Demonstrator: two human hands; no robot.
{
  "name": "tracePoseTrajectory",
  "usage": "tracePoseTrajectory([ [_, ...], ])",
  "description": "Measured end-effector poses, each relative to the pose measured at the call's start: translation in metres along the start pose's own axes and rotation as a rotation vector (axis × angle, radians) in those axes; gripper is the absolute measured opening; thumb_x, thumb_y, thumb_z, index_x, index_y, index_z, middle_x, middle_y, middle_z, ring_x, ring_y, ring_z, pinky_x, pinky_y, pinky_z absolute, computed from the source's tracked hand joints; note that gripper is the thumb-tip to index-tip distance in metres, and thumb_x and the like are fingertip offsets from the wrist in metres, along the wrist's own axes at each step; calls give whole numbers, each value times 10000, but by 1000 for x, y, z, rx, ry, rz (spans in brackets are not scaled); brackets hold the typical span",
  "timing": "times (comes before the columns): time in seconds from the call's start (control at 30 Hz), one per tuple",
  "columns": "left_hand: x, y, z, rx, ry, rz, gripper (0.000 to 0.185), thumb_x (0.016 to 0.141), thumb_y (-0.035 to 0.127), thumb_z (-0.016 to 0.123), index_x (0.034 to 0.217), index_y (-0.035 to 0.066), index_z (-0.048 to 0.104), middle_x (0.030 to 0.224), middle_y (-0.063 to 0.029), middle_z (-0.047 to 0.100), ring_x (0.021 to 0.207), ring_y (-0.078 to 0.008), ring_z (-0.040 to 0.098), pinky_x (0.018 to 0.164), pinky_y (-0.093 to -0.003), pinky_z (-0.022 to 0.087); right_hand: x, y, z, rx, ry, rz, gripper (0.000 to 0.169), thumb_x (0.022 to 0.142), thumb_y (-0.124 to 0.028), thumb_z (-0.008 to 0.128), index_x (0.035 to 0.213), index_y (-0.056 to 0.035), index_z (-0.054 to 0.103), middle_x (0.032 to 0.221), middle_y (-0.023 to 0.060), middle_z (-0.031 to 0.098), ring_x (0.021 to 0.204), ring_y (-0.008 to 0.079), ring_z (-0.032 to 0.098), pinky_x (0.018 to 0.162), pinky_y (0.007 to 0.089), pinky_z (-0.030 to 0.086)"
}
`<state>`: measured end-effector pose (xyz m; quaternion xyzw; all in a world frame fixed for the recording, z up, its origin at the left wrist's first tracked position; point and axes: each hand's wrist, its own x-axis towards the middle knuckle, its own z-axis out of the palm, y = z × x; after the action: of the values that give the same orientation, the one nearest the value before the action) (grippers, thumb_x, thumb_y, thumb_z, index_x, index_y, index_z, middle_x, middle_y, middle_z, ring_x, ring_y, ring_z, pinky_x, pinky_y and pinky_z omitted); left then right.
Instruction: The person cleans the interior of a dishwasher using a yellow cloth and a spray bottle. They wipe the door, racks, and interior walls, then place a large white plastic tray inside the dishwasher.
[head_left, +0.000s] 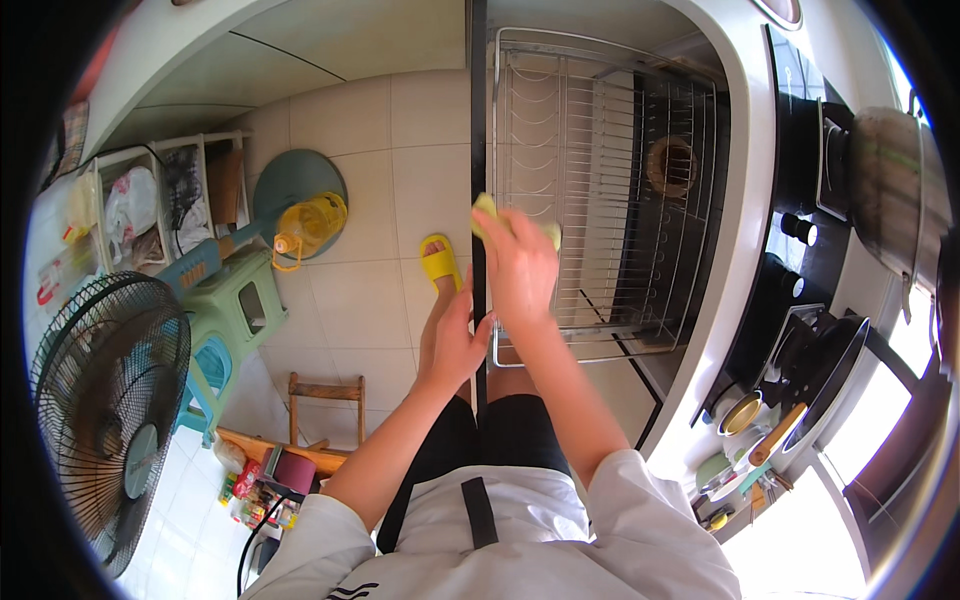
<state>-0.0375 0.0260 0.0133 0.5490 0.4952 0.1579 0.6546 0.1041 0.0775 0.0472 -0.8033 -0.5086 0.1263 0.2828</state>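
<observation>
A pulled-out wire dish-rack drawer (600, 195) lies below me, with a dark front panel edge (478, 135) along its left side. In my right hand (523, 262) is a yellow-green cloth (484, 206), pressed on the panel's top edge and hanging partly over the rack's side. My left hand (459, 334) rests against the same panel nearer my body, fingers apart, with the thumb at the edge. It holds nothing that I can see. The fingertips of my right hand are partly hidden by the cloth.
At left are a standing fan (112, 420), a green plastic stool (247, 300), an oil bottle (315, 221) on the fan's round base (277, 172), and a wooden folding stool (326, 390). At right, a gas hob (802, 180) carries a large pot (889, 187) and a wok (825, 375).
</observation>
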Motion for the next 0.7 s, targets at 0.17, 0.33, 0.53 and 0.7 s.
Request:
tracePoseTrajectory([
  [0.17, -3, -4, 2, 72, 57, 21, 612, 826, -37, 523, 1394, -14, 296, 1018, -113, 608, 875, -128, 584, 747, -242, 473, -80, 7, -4, -159, -204, -35, 224, 679, -100, 638, 898, -113, 682, 884, 75, 612, 694, 236, 597, 580, 352, 464],
  [0.33, 3, 7, 3, -1, 18, 28, 620, 828, -22, 544, 1394, -19, 292, 932, -76, 594, 740, -75, 521, 645, -209, 437, 11, 3, -1, 22, 2, -75, 278, 678, -55, 626, 949, -108, 659, 863, 92, 605, 734, 263, 595, 612, 349, 471],
  [0.53, -3, -16, 2, 93, 56, 19, 625, 798, -38, 536, 1381, -6, 310, 1006, -170, 583, 805, -240, 588, 710, -298, 478, -58, 0, -7, 49, -89, -69, 278, 688, -67, 607, 959, -111, 652, 919, 105, 612, 722, 269, 605, 618, 348, 476],
  [0.7, 2, 10, 0, 134, -55, -204, 606, 835, -57, 502, 1399, -3, 290, 1102, -136, 589, 950, -151, 583, 799, -257, 471, 12, 3, -1, 23, -11, -32, 291, 689, -64, 599, 967, -127, 656, 921, 90, 609, 776, 253, 598, 656, 351, 467],
])
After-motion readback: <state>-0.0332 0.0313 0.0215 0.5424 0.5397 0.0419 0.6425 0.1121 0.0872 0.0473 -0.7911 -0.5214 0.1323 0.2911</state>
